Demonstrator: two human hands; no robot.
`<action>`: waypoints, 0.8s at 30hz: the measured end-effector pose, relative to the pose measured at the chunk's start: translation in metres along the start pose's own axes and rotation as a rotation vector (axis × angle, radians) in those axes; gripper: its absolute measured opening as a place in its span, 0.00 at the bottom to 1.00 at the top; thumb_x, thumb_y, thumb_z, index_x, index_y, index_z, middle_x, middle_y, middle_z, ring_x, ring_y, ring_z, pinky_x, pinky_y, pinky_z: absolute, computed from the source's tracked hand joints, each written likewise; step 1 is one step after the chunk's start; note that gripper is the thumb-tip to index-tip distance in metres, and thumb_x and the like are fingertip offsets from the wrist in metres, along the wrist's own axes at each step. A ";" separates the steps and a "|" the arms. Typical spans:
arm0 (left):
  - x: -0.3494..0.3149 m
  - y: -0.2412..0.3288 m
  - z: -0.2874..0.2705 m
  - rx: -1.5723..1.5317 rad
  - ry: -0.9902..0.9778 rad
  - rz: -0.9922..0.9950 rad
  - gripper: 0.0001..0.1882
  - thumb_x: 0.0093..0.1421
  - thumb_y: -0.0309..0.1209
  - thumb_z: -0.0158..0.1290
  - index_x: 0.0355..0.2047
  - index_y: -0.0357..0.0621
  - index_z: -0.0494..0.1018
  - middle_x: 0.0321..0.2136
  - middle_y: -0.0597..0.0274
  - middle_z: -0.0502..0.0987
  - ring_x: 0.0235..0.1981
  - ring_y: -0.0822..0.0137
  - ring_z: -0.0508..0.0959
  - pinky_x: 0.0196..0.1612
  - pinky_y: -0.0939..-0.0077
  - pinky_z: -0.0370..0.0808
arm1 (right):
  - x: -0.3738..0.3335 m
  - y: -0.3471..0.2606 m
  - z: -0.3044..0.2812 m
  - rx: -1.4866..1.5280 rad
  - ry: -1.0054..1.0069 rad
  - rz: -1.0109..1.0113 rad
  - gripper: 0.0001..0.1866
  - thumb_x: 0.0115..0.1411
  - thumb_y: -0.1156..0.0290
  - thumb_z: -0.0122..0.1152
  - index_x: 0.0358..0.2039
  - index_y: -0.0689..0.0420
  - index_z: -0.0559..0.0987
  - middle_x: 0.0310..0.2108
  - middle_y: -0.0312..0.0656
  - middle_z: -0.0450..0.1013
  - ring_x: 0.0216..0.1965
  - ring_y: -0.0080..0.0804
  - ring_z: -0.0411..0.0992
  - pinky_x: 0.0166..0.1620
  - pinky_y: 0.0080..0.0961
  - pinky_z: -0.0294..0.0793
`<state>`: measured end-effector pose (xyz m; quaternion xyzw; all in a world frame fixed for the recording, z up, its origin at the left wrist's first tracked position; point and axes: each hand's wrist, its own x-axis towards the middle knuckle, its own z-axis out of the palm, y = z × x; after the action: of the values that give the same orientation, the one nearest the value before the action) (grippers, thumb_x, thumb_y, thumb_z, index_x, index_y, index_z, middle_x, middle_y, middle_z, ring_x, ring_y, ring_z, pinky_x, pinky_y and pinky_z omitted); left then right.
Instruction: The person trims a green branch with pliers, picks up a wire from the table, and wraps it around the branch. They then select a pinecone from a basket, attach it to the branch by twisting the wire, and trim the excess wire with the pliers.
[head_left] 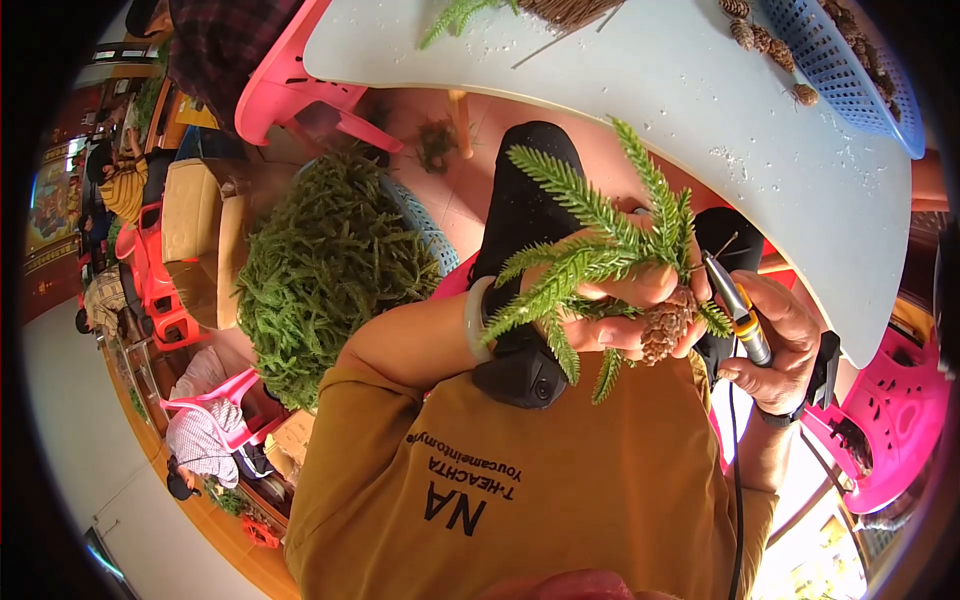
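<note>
Between the mustard shirt (pixel 590 450) and the curved edge of the pale table (pixel 560 65), both hands meet over the lap. From the left sleeve the forearm slants up and inward, a pale bracelet (pixel 474 325) around its wrist; the left hand (pixel 605 332) has its fingers bent and clamped on a green needle sprig (pixel 600 260) and a brown pinecone (pixel 668 328), which sits at the sprig's base. Branches fan upward and leftward across that hand, hiding part of it. Coming up from the lower right, the right forearm wears a black strap (pixel 783 416); the right hand (pixel 795 350) closes around a pointed metal tool (pixel 745 318) with a yellow-and-dark handle, thumb below, fingers curled above. Its tip points up and left, near a thin stem above the pinecone; whether it grips that stem, I cannot tell. Left of the legs, a blue basket (pixel 428 235) bears heaped greenery (pixel 325 260).
</note>
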<state>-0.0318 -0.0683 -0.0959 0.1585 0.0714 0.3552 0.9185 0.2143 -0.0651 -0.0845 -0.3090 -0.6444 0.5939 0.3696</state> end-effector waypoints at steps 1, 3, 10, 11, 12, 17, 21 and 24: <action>0.002 -0.002 -0.002 -0.036 -0.030 -0.007 0.17 0.58 0.42 0.56 0.39 0.42 0.68 0.28 0.51 0.74 0.22 0.71 0.72 0.20 0.84 0.65 | 0.000 0.000 -0.001 0.000 0.000 -0.001 0.35 0.37 0.74 0.76 0.48 0.70 0.73 0.46 0.53 0.71 0.47 0.37 0.71 0.52 0.28 0.67; 0.005 -0.003 -0.004 -0.108 -0.088 -0.021 0.19 0.57 0.40 0.58 0.39 0.40 0.67 0.28 0.42 0.74 0.16 0.69 0.72 0.12 0.85 0.64 | 0.001 -0.001 -0.003 0.013 -0.004 0.018 0.35 0.37 0.74 0.76 0.48 0.70 0.73 0.46 0.52 0.71 0.47 0.37 0.71 0.52 0.28 0.66; 0.018 0.013 -0.006 0.025 -0.135 -0.033 0.18 0.59 0.40 0.55 0.41 0.41 0.67 0.29 0.49 0.75 0.22 0.73 0.72 0.22 0.85 0.68 | -0.002 -0.004 -0.006 0.115 0.053 0.092 0.35 0.37 0.73 0.76 0.48 0.70 0.73 0.46 0.51 0.71 0.47 0.36 0.71 0.52 0.28 0.66; 0.019 0.015 -0.007 0.106 -0.126 0.027 0.17 0.59 0.40 0.54 0.42 0.42 0.67 0.31 0.52 0.76 0.27 0.74 0.73 0.27 0.84 0.70 | -0.003 -0.007 -0.006 0.113 0.065 0.137 0.35 0.37 0.73 0.76 0.48 0.70 0.73 0.46 0.51 0.71 0.48 0.36 0.71 0.52 0.28 0.66; 0.022 0.015 -0.014 0.106 -0.127 0.027 0.17 0.59 0.40 0.54 0.42 0.42 0.67 0.31 0.52 0.76 0.27 0.74 0.73 0.27 0.84 0.70 | -0.004 -0.009 -0.007 0.108 0.078 0.183 0.36 0.37 0.73 0.76 0.48 0.70 0.73 0.46 0.51 0.71 0.48 0.36 0.71 0.53 0.28 0.66; 0.028 0.019 -0.021 0.385 0.009 0.330 0.16 0.59 0.32 0.51 0.43 0.34 0.66 0.37 0.45 0.75 0.29 0.65 0.76 0.31 0.76 0.75 | -0.004 -0.012 -0.014 0.162 0.069 0.135 0.36 0.37 0.74 0.76 0.49 0.70 0.72 0.47 0.51 0.71 0.48 0.35 0.70 0.53 0.28 0.65; 0.008 0.041 -0.014 0.584 0.656 0.647 0.18 0.58 0.35 0.52 0.41 0.33 0.67 0.41 0.48 0.74 0.40 0.61 0.76 0.44 0.72 0.72 | -0.004 -0.016 -0.009 0.128 0.127 0.147 0.39 0.37 0.72 0.77 0.51 0.68 0.71 0.45 0.50 0.72 0.36 0.27 0.70 0.39 0.22 0.70; -0.013 0.044 0.002 1.072 0.609 1.232 0.12 0.58 0.34 0.51 0.35 0.37 0.69 0.39 0.49 0.75 0.41 0.58 0.75 0.51 0.63 0.66 | -0.002 -0.016 -0.003 0.181 0.192 0.195 0.39 0.36 0.72 0.78 0.51 0.67 0.72 0.43 0.49 0.73 0.35 0.27 0.71 0.38 0.21 0.70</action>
<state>-0.0687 -0.0466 -0.0792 0.4778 0.3731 0.7343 0.3054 0.2183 -0.0665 -0.0684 -0.3907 -0.5168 0.6504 0.3965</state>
